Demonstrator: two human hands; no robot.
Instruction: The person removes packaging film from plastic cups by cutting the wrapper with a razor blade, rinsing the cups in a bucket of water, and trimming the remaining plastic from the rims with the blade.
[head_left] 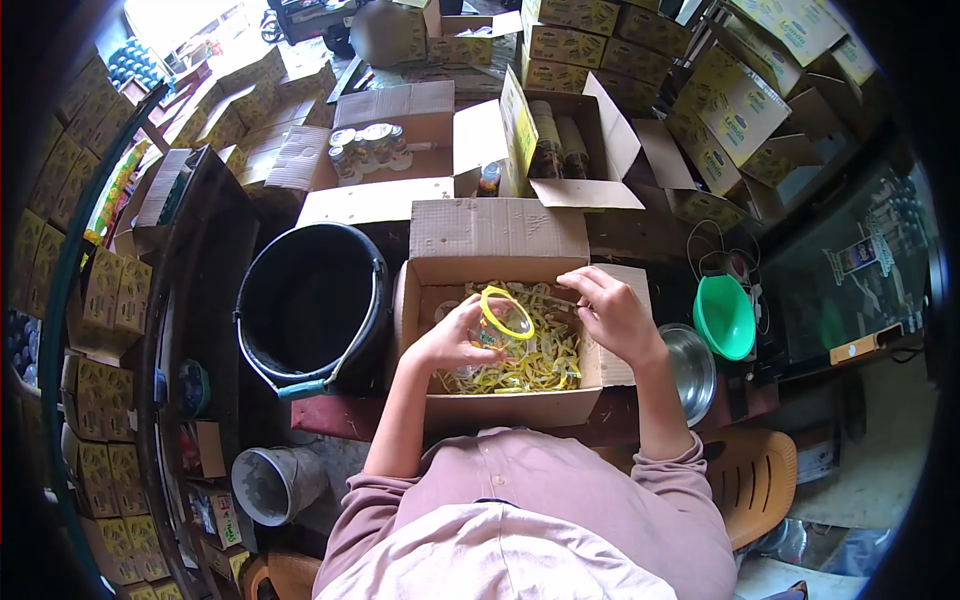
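My left hand (455,340) is wrapped round a clear jar (505,316) with a yellow rim, tilted over an open cardboard box (510,408). Inside that box lies a heap of yellow-green strips (550,355). My right hand (612,312) hovers over the box's right side, apart from the jar. Its thumb and fingers are bent toward each other, and whatever lies between them is too small to make out.
A black bucket (312,300) stands left of the box. To the right are a steel bowl (690,375) and a green basket (724,318). Behind, one open carton (390,198) holds several jars, another (590,195) holds tall stacks. A grey bucket (268,488) stands lower left.
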